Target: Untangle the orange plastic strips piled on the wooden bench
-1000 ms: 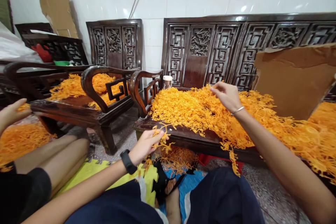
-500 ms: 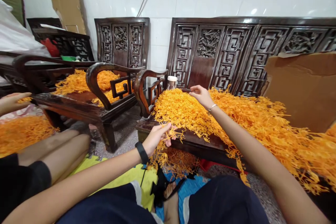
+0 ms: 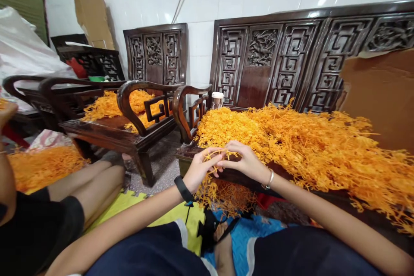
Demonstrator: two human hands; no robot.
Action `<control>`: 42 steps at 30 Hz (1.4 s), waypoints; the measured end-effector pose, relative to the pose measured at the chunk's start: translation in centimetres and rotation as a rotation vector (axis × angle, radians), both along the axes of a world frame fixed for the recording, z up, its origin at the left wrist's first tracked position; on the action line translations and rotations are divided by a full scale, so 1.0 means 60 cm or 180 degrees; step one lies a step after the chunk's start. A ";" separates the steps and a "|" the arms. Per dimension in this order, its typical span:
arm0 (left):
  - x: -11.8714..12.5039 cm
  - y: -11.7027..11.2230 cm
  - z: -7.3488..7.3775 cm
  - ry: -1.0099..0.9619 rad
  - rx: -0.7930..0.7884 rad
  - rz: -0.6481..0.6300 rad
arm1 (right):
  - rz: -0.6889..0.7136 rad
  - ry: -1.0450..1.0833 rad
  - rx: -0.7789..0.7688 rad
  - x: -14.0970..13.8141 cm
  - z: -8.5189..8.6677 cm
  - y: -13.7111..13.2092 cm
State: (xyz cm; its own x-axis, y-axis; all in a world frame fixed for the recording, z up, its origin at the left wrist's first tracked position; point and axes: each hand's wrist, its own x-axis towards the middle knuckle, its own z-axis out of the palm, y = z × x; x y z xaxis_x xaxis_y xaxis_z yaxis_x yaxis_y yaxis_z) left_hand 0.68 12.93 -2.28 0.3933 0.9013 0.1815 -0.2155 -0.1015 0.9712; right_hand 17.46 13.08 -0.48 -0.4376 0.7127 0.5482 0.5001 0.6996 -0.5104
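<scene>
Orange plastic pieces with thin branching stems lie heaped (image 3: pixel 310 142) on the dark wooden bench seat. My left hand (image 3: pixel 203 166), wearing a black wristband, is closed on some of these orange pieces (image 3: pixel 213 153). Fingertips of my right hand (image 3: pixel 244 161), which has a bracelet at the wrist, pinch the same bunch from the other side. Both hands meet just in front of the bench edge. Below them, more orange stems (image 3: pixel 226 198) form a lower pile, partly hidden by my left hand.
A white-lidded cup (image 3: pixel 217 100) stands behind the heap. To the left, a wooden armchair (image 3: pixel 106 131) holds more orange pieces. Another person's legs (image 3: pixel 93 189) stretch beside an orange pile (image 3: pixel 48 166) on the floor. Cardboard (image 3: pixel 381 99) leans against the bench back.
My right hand has come down from over the heap to my left hand and now pinches the orange pieces there. The view has shifted slightly. The other person's hand has moved left.
</scene>
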 end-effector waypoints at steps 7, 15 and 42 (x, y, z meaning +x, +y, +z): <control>-0.004 -0.004 0.001 0.0424 0.0193 0.0268 | 0.0093 0.0017 0.0012 0.013 -0.004 -0.015; -0.015 -0.006 -0.015 0.1277 0.1168 0.0122 | 0.0494 -0.0623 -0.0013 0.027 -0.012 -0.018; -0.075 0.028 0.001 -0.0615 0.0421 0.1441 | -0.1334 0.1080 0.1526 0.105 0.042 0.120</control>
